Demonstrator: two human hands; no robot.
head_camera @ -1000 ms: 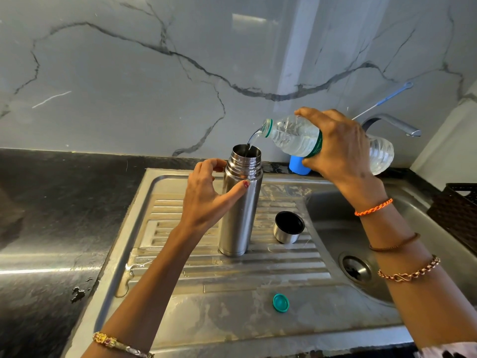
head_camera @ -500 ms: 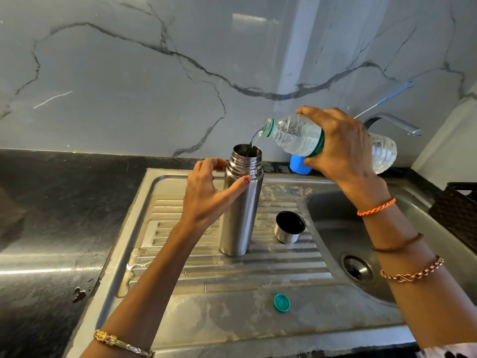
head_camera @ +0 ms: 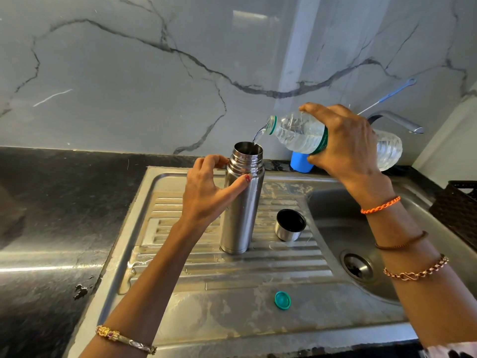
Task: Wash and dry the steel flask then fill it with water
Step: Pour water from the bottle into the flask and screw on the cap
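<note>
The steel flask (head_camera: 242, 202) stands upright and uncapped on the ribbed draining board (head_camera: 232, 262) of the steel sink (head_camera: 335, 218), near the middle of the scene. The left hand (head_camera: 206, 192) steadies it from the left: the thumb lies across the front of the body just below the threaded neck, and the curled fingers reach round the far side at the neck, so this grip is closed loosely round the flask.

The right hand (head_camera: 343, 143) holds a clear plastic water bottle (head_camera: 299, 135) tipped almost level above and to the right of the flask, the fingers and thumb wrapped round the bottle's middle at its green label. A thin stream of water (head_camera: 258, 136) runs from the bottle's mouth down into the open top of the flask.

Just right of the flask, apart from it, the flask's steel cup lid (head_camera: 289, 226) stands on the ribs with its dark hollow facing up. Nearer, on the flat front part of the sink, lies a small green bottle cap (head_camera: 282, 301). The drain (head_camera: 357, 266) sits in the basin to the right.

At the far edge, a blue cup (head_camera: 299, 162) stands on the dark desk (head_camera: 51, 202) behind the bottle, and a tap (head_camera: 397, 121) juts out beyond the right hand.
</note>
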